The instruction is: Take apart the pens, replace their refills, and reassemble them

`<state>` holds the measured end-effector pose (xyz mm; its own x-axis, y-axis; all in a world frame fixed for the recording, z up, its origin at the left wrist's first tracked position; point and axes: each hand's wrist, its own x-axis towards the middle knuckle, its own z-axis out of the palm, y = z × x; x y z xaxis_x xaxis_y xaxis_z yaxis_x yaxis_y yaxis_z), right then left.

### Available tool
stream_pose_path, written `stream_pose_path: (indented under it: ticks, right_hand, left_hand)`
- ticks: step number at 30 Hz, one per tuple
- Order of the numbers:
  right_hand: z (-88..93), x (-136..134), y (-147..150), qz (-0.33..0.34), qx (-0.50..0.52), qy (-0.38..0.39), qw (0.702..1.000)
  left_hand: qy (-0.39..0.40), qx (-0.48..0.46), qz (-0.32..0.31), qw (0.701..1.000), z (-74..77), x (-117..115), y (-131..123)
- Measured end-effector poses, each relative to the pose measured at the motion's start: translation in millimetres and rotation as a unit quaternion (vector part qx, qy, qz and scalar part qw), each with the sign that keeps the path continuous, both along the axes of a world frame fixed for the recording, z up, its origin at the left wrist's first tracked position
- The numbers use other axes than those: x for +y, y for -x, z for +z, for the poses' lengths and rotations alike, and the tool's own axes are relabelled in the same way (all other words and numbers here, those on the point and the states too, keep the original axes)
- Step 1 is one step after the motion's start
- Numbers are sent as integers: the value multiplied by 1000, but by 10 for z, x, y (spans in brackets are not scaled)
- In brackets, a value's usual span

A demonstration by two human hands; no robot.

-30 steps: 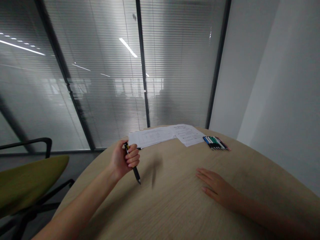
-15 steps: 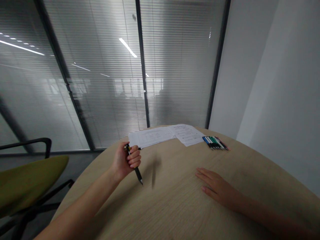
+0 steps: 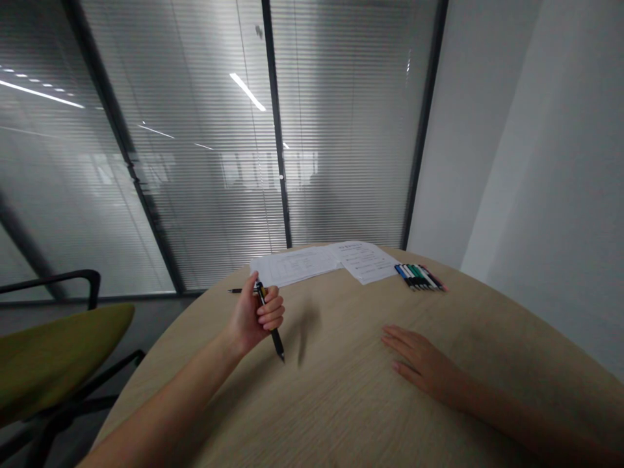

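My left hand (image 3: 258, 316) is wrapped round a black pen (image 3: 277, 343) with a yellowish band near its upper end. The pen slants with its tip pointing down, and its shadow falls on the table to the right. The thumb stands up by the pen's top end. Flat on the wooden table (image 3: 336, 390), my right hand (image 3: 416, 361) lies with fingers stretched out and nothing in it. Behind my left hand, a second dark pen (image 3: 234, 290) lies on the table, partly hidden by the hand.
Printed sheets of paper (image 3: 365, 261) lie at the far edge of the table. To their right is a row of several markers or pens (image 3: 419, 277). A green chair (image 3: 63, 354) stands at the left, and a glass partition with blinds (image 3: 219, 214) rises behind.
My left hand has shifted slightly to the right with the pen, and its thumb has lifted at the top end. More of the pen lying behind shows now. My right hand stays put.
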<state>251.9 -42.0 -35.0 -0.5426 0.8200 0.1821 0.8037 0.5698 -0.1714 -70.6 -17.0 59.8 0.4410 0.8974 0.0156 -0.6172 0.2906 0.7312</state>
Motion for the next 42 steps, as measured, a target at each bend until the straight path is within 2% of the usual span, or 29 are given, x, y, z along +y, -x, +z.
stream_pose_path:
  ticks: [4,10,14,17,20,25,28,31,33,36,38,42]
  right_hand:
    - [-26,14,23,-6,7,-27,1000]
    - [-67,20,36,2,32,-57,998]
    - [-74,9,63,2,55,-77,995]
    - [-30,10,120,-4,75,-75,994]
    - [49,38,210,19,107,-56,993]
    - [104,184,359,84,157,-37,983]
    - [71,307,400,76,190,-29,978]
    - [30,444,404,49,237,-4,970]
    - [7,551,394,-1,292,39,955]
    - [-16,726,377,-82,401,125,904]
    - [-21,825,367,-102,447,156,875]
    - [-15,921,343,-109,484,168,852]
  left_hand:
    - [-12,21,-11,1000,-65,-14,-119]
    - [-4,4,67,998,-100,-68,-339]
    - [25,22,103,994,-199,-27,-484]
    - [27,87,88,992,-302,26,-630]
    - [8,151,114,982,-418,107,-818]
    - [-33,165,140,976,-618,289,-1104]
    - [-71,185,153,968,-687,383,-1161]
    - [-98,220,171,955,-705,476,-1103]
    - [-108,246,190,944,-704,539,-1023]
    - [-114,281,218,928,-700,608,-913]
    - [-118,298,221,921,-698,619,-873]
    - [-123,321,192,919,-684,575,-871]
